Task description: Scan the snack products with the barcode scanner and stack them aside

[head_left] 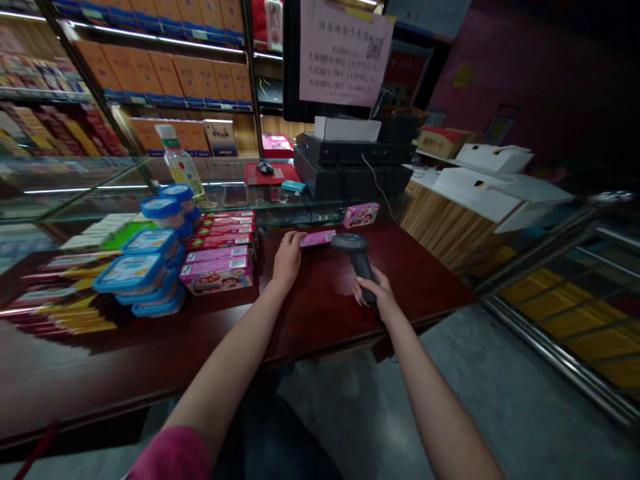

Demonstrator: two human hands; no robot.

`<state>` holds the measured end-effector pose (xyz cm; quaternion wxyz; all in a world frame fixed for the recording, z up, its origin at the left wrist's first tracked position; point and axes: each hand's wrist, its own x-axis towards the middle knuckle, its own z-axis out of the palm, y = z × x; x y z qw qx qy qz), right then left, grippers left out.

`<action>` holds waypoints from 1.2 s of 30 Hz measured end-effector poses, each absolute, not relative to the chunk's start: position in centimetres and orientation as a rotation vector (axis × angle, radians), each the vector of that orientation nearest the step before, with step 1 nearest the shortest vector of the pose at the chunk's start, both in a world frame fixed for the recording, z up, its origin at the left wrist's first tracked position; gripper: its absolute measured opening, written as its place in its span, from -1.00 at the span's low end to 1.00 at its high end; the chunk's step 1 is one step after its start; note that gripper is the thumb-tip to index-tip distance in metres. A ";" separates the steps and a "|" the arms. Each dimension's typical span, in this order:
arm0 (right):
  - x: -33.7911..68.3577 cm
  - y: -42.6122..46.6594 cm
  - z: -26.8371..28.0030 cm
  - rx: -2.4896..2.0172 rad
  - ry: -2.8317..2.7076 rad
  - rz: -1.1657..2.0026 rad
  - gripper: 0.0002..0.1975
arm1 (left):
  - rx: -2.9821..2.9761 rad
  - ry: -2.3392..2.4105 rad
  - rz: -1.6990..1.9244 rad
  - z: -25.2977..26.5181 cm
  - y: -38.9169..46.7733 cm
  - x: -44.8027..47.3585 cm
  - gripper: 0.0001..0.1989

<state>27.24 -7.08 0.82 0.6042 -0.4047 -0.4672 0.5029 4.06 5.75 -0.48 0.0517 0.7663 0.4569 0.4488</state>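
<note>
One pink box (318,239) is at twelve o'clock, our left hand (288,256) clamped on it; our right hand (379,293) grips one scanner (357,255) just beside it. Toward one o'clock stands one pink carton (361,215); blue-lidded tubs (137,268) partly hide one bottle (181,165) at eleven.
</note>
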 end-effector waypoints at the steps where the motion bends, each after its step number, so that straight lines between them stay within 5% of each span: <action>1: 27.0 -7.2 0.9 -0.961 -1.098 1.156 -0.64 | 2.320 1.363 1.368 -0.5 5.7 3.9 -0.49; 16: 26.8 -7.4 1.4 -1.022 -1.023 1.097 -0.57 | 2.360 1.222 1.349 -0.1 3.0 2.7 -0.55; 26: 20.5 -6.6 1.3 -0.895 -0.933 1.081 -0.60 | 2.524 0.995 1.226 0.5 -6.0 -7.6 -0.63; 36: 10.0 -6.1 0.5 -0.753 -0.957 1.269 -0.59 | 2.642 1.711 1.051 1.3 -11.1 -17.2 -0.53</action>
